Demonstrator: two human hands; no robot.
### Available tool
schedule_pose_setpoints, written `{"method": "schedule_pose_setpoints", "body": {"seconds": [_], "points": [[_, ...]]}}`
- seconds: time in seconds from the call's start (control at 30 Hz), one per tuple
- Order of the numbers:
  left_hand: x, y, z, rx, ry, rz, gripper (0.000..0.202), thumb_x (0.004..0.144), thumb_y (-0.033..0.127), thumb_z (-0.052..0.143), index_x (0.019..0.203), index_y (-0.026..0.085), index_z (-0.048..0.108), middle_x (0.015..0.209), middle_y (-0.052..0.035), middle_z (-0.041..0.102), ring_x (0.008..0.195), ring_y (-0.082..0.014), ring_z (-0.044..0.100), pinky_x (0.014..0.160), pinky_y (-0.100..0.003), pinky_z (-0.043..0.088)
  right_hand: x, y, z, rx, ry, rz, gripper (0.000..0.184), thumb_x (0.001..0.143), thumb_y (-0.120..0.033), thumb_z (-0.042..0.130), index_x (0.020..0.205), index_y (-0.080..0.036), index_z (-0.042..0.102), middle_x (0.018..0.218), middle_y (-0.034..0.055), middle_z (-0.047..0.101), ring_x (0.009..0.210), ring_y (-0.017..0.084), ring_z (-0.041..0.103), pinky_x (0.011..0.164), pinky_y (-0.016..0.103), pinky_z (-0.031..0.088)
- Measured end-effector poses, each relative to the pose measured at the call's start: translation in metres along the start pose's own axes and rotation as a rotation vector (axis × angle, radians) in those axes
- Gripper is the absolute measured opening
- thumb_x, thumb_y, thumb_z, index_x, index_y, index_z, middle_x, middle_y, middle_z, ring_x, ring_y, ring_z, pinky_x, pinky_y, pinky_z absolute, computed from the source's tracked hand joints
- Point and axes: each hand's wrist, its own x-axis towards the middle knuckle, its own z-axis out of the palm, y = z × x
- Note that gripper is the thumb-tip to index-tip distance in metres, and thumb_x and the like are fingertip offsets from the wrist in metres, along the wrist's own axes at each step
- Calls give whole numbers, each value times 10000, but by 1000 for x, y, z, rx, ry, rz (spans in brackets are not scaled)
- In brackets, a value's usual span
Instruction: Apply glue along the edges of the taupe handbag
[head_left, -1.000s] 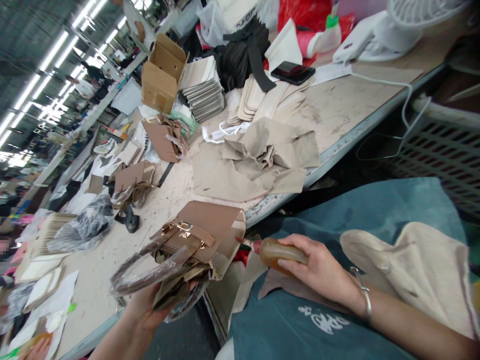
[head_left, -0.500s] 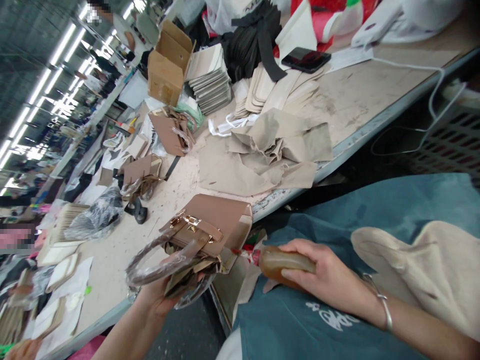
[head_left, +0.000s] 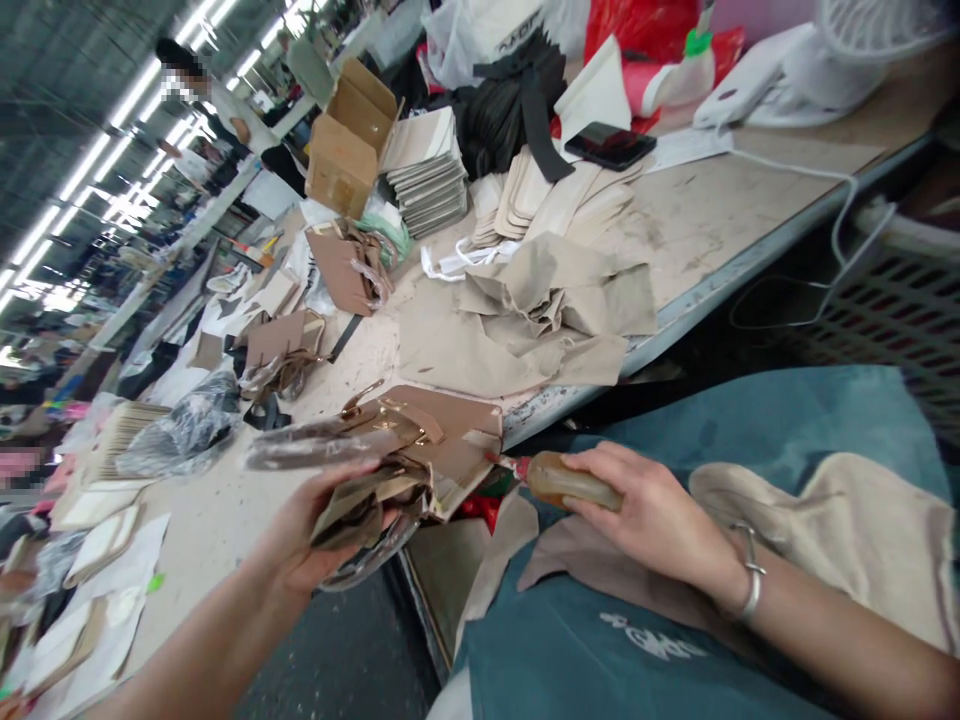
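Note:
My left hand (head_left: 304, 530) is closed around a brown handbag (head_left: 472, 420), gripping its open side where loose lining bunches up. The bag lies tilted over the table's front edge. Its plastic-wrapped handle (head_left: 315, 450) points left, and gold hardware (head_left: 390, 410) shows on the front strap. In my right hand (head_left: 645, 505) is an amber squeeze bottle (head_left: 562, 480), held sideways. The bottle's red tip meets or nearly meets the bag's pale side edge; whether they touch I cannot tell.
Crumpled beige cloth (head_left: 555, 300) lies behind the bag. Farther back are stacked panels (head_left: 431, 170), a cardboard box (head_left: 345, 150) and a phone (head_left: 611, 145). More brown bags (head_left: 337, 270) lie to the left. A white cable (head_left: 810, 180) hangs over the edge near a crate (head_left: 885, 290).
The bag has turned in my left hand, its handle swinging up and flatter. The bottle's tip has risen slightly to the bag's side edge. The view has shifted a little.

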Motion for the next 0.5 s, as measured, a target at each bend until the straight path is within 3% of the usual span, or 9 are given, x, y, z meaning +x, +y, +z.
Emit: {"method": "schedule_pose_setpoints", "body": {"seconds": [0.27, 0.4, 0.5], "points": [[3, 39, 47, 104, -165, 81, 143, 810, 127, 541, 814, 28, 645, 775, -141, 687, 603, -208, 650, 531, -289, 561, 3, 5, -5, -349, -80, -148, 361, 823, -141, 528, 1167, -249, 549, 855, 34, 524, 743, 168, 519, 646, 279, 431], [-2, 46, 67, 153, -184, 133, 134, 825, 99, 511, 795, 44, 629, 726, -118, 680, 590, -185, 638, 545, -279, 556, -2, 6, -8, -489, -3, -323, 367, 794, -102, 529, 1152, -180, 552, 822, 54, 496, 728, 197, 462, 631, 312, 400], [-4, 48, 72, 186, -200, 149, 117, 832, 89, 509, 812, 51, 618, 728, -98, 683, 621, -176, 644, 584, -271, 559, -4, 11, -8, -512, 66, -376, 353, 793, -105, 538, 1141, -162, 550, 801, 53, 478, 712, 196, 433, 617, 315, 379]]}}
